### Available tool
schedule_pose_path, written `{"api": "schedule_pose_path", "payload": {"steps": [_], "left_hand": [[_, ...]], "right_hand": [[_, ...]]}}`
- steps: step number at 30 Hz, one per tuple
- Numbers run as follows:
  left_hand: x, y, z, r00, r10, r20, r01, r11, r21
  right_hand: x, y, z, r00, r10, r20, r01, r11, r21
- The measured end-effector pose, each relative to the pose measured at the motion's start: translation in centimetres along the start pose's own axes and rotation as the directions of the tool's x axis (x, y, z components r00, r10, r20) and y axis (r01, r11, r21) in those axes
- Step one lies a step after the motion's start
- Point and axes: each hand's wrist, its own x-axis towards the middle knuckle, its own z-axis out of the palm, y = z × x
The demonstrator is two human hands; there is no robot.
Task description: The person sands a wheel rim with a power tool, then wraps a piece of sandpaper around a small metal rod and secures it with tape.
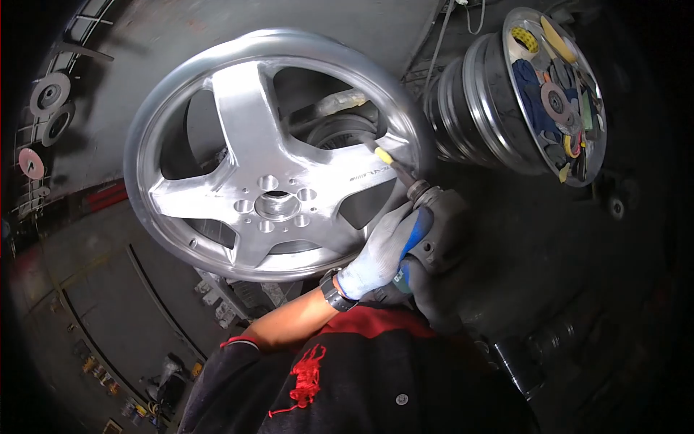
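My left hand (379,249), in a white and blue work glove with a dark watch at the wrist, is closed round the neck of a dark handheld rotary grinder (447,226). A thin shaft runs from the grinder to a small yellow polishing tip (383,155), which sits over one spoke beside the engraved lettering. That spoke belongs to a bright bare-metal five-spoke wheel rim (242,108), tilted before me. My right hand lies in deep shadow by the grinder's body, its fingers hidden.
At the upper right, stacked rims (483,98) carry a loaded tray (603,148) with a yellow tape roll (525,40), cloths and an abrasive disc (555,101). Round wheels (50,94) hang on a rack at the left. A metal bar (155,293) crosses the floor below.
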Motion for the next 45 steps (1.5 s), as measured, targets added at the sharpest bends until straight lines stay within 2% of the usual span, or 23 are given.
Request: {"api": "schedule_pose_path", "payload": {"steps": [6,8,9,10,11,13,15,17,19,20,21,22,25,28,30,32,33,35,36,39,40,41,45], "left_hand": [[-0.4,3.2,-4.0,0.988,-0.154,0.021,0.155,0.982,-0.104],[-0.5,2.5,-3.6,0.998,0.053,-0.020,-0.051,0.994,0.101],[0.1,2.7,-2.9,0.954,-0.299,0.012,0.291,0.919,-0.266],[0.5,2.8,-2.3,0.798,-0.578,0.169,0.559,0.606,-0.565],[0.7,2.2,-1.9,0.801,-0.575,0.169,0.555,0.605,-0.572],[0.5,0.2,-1.1,0.987,-0.118,0.107,0.135,0.976,-0.170],[-0.8,-0.8,-0.8,0.961,-0.249,0.121,0.275,0.915,-0.296],[-0.8,-0.2,-1.8,0.914,-0.376,0.153,0.405,0.821,-0.402],[0.4,1.8,-4.0,0.857,-0.429,0.286,0.459,0.383,-0.801],[0.2,1.7,-3.9,0.857,-0.427,0.288,0.461,0.385,-0.800],[-0.3,1.3,-3.6,0.952,-0.289,0.096,0.294,0.790,-0.539],[-0.6,1.0,-3.4,0.998,-0.062,-0.014,0.060,0.989,-0.134],[-1.0,0.2,-3.0,0.997,-0.077,0.020,0.079,0.991,-0.111],[-2.4,-0.7,-4.1,0.986,-0.139,0.090,0.149,0.982,-0.114],[-1.8,0.1,-4.7,0.964,-0.211,0.164,0.232,0.965,-0.123],[1.5,2.6,-5.0,0.953,-0.231,0.198,0.303,0.660,-0.688],[0.9,1.8,-4.4,0.953,-0.226,0.200,0.301,0.656,-0.692],[-1.3,-0.6,-3.1,0.995,-0.070,0.064,0.082,0.975,-0.207],[-1.5,-0.5,-3.3,0.995,-0.070,0.066,0.082,0.974,-0.210],[-2.6,-0.1,-4.0,0.992,-0.098,0.074,0.107,0.987,-0.123],[-3.6,-0.2,-3.8,0.898,-0.431,0.092,0.426,0.797,-0.427],[-4.2,-0.5,-3.7,0.697,-0.685,0.214,0.619,0.424,-0.661],[-3.9,-1.2,-2.1,0.742,-0.637,0.211,0.605,0.500,-0.620]], "right_hand": [[-3.4,1.2,3.2,0.989,0.139,0.049,-0.133,0.985,-0.108],[-3.1,-0.3,3.0,0.998,0.019,0.051,0.002,0.921,-0.389],[-4.1,1.6,4.0,0.998,0.067,-0.005,-0.061,0.855,-0.515],[-4.4,2.9,5.0,0.992,0.107,-0.067,-0.125,0.769,-0.627],[-4.8,3.1,4.7,0.992,0.105,-0.067,-0.124,0.764,-0.634],[-4.2,1.1,4.3,0.941,0.224,-0.254,-0.309,0.876,-0.370],[-4.9,3.2,4.6,0.896,0.298,-0.329,-0.377,0.901,-0.213],[-7.5,10.5,6.1,0.986,0.159,-0.041,-0.128,0.584,-0.802],[-6.2,7.4,7.3,0.987,0.155,-0.048,-0.133,0.607,-0.784],[-5.2,4.6,7.2,0.987,0.152,-0.055,-0.139,0.622,-0.771],[-2.7,-0.3,5.2,0.961,0.238,-0.142,-0.259,0.953,-0.157],[-3.1,0.2,5.4,0.961,0.237,-0.143,-0.259,0.953,-0.159],[-4.1,1.8,6.1,0.929,0.251,-0.273,-0.313,0.925,-0.215],[-3.8,2.3,6.6,0.956,0.125,-0.266,-0.154,0.984,-0.092],[-3.2,2.7,6.5,0.998,-0.028,-0.049,0.006,0.916,-0.401],[-2.8,1.6,6.7,0.993,-0.017,-0.119,-0.027,0.934,-0.356],[-2.6,0.7,6.8,0.982,0.000,-0.188,-0.059,0.950,-0.308],[-2.1,-0.9,7.0,0.947,0.045,-0.317,-0.113,0.974,-0.199],[-2.1,-1.2,7.0,0.923,0.072,-0.378,-0.133,0.981,-0.138],[-2.4,-0.9,6.9,0.956,0.057,-0.287,-0.110,0.979,-0.172],[-2.6,-0.8,6.9,0.969,0.049,-0.241,-0.096,0.977,-0.188],[-2.7,-0.6,6.9,0.980,0.040,-0.195,-0.081,0.975,-0.206],[-4.0,1.5,5.5,0.985,-0.161,-0.059,0.124,0.907,-0.401]]}}
